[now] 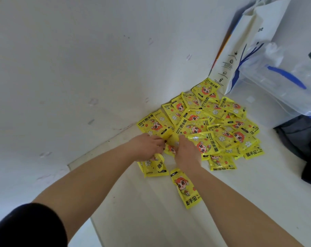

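Forearms reach up from the lower frame over the white table (142, 220). Between them lies a lone packet (184, 188), yellow, just apart from the rest. At centre, the left hand (147, 148) curls its fingers round a bent packet (159, 164); the right hand (186, 152) rests on the near edge of the pile (213, 122), its grip hidden. Farther off, upper right, stand a paper bag (240, 50) and a plastic bag (284, 82)

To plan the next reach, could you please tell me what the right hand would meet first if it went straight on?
The right hand points into the pile; it would probably first meet the yellow packet just ahead of its fingertips, though depth is unclear.
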